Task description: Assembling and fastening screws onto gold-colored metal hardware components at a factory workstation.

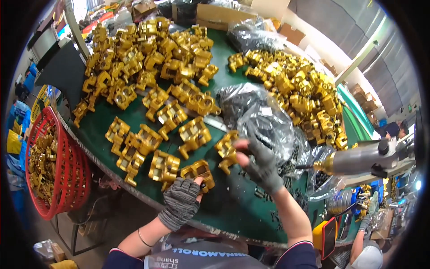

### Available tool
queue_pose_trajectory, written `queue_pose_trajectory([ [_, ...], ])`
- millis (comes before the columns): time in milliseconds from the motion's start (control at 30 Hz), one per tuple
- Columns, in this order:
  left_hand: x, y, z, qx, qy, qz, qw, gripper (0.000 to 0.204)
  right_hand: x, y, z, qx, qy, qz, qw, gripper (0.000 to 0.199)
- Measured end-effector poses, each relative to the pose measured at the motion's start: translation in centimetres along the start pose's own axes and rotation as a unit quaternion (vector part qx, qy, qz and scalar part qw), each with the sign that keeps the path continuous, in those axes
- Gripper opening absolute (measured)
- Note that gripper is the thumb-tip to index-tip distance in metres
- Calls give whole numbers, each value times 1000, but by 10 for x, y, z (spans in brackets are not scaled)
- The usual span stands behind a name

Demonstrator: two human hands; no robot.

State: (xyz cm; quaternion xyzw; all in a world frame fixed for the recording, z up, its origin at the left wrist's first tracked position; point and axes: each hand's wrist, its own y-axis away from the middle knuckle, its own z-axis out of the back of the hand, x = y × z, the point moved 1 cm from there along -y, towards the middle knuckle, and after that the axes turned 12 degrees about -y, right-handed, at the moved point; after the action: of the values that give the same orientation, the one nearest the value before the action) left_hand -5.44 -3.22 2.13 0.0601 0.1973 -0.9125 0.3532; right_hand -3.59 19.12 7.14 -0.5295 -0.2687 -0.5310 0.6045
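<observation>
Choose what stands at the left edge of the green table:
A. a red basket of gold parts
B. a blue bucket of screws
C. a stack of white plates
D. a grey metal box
A: a red basket holding gold parts sits beside the table, left of the gloved left hand.

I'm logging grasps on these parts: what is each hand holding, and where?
Left hand grips a gold casting at its near end. Right hand pinches another gold casting by its right edge.

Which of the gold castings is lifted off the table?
The gold casting pinched in the right hand, just left of the black plastic bags; the others lie on the green table.
</observation>
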Motion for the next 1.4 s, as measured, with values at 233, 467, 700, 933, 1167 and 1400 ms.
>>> queue_pose_trajectory([
  [233,-20,16,10,-35,40,-139,989,42,0,104,87,-56,252,-160,953,15],
  [467,-31,12,9,58,-145,-97,983,44,-15,118,68,14,399,-154,904,14],
  [700,-14,7,6,257,288,107,916,36,-30,112,48,59,581,-128,802,15],
  [933,-34,21,-27,256,797,301,457,42,16,107,9,-24,187,-137,973,10],
  [1167,-52,20,-39,186,883,288,319,44,37,93,-34,16,144,-25,989,12],
  [1400,-58,17,-27,166,916,262,255,36,42,85,-38,57,295,70,951,11],
])
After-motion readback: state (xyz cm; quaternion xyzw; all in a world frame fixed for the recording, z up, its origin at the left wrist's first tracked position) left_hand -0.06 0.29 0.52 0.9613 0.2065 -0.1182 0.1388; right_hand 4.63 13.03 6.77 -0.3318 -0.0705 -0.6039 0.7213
